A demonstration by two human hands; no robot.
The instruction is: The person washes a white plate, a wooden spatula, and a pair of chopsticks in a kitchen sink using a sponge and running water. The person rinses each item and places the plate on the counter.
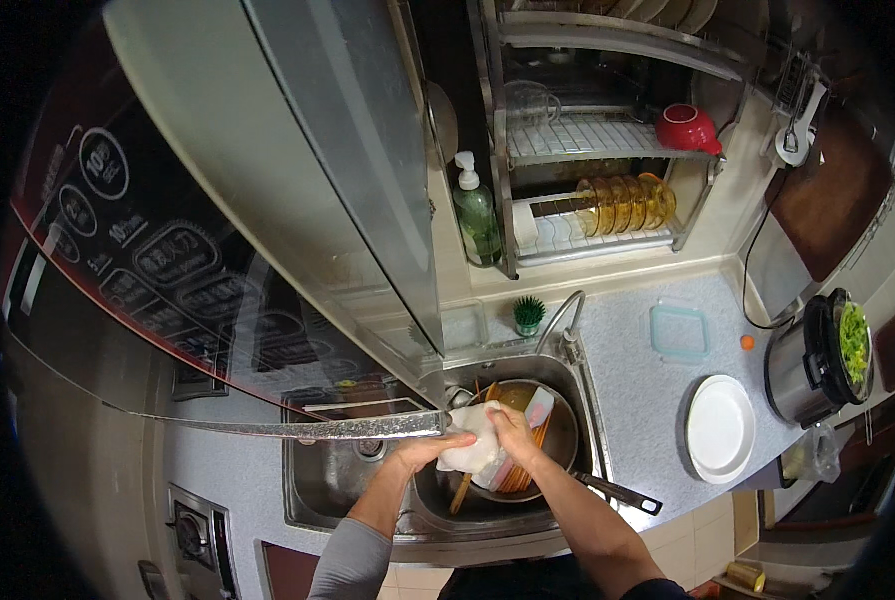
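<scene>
Above the right basin of a steel double sink (297,491), my left hand (426,451) and my right hand (512,433) both grip a white item (471,442), probably a cloth. My thumbs lie across its top, and the fingers beneath are hidden. Under it sits a frying pan (567,435) holding murky water, its black handle (618,492) reaching over the sink's right rim. Several wooden chopsticks (521,474) and a white-and-pink utensil head (539,406) rest in the pan. Close to my left hand, a wooden handle (460,495) slants out of it.
An open cabinet door (282,187) juts toward my hands from the left. The curved faucet (563,319) rises behind the sink. On the right counter are a white round dish (720,429), a glass container (680,331) and a cooker (800,367). A dish rack (597,251) stands behind.
</scene>
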